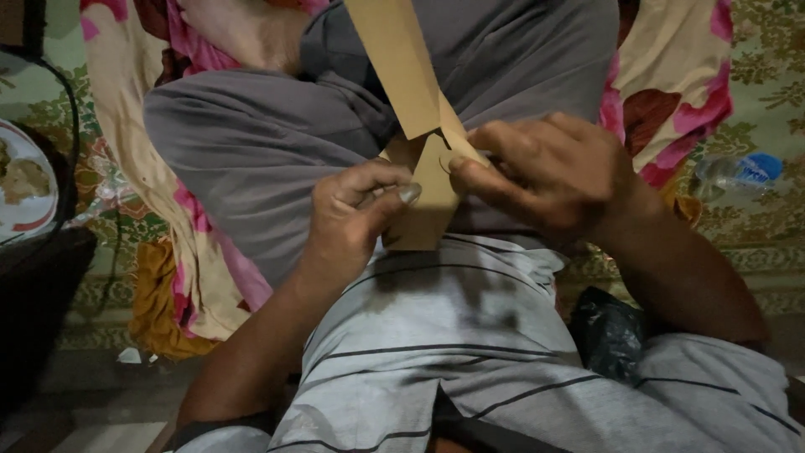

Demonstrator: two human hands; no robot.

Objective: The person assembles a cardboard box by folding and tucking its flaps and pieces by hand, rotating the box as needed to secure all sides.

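**Two hands work a brown paper strip into a fold**

A person seated cross-legged holds a long strip of brown paper (408,80) over the lap, just above the grey trousers (268,143) and a grey striped shirt (470,335). The strip runs down from the top of the view to a folded section (428,205) held between both hands. The left hand (352,214) pinches the folded lower part, its thumb pressed flat against the paper's face with the other fingers curled behind. The right hand (549,172) closes over the upper right edge of the fold, its fingers bunched together and its thumb tip pressing where the strip bends; what lies under that hand is hidden.

To make this crease well, it seems wise to keep the left thumb firm as an anchor while the right fingers press along the bend, holding the edges aligned so the long free end does not twist.

As for containers, a clear plastic bottle with a blue label (738,174) lies on its side on the patterned bedcover (763,75) at far right, well apart from the hands; its contents cannot be made out. A white plate (21,210) at the left edge carries some pale food. A crumpled black plastic bag (608,331) sits beside the person's right forearm, and what it holds cannot be seen. Floral pink cloth (201,252) lies beneath the legs.
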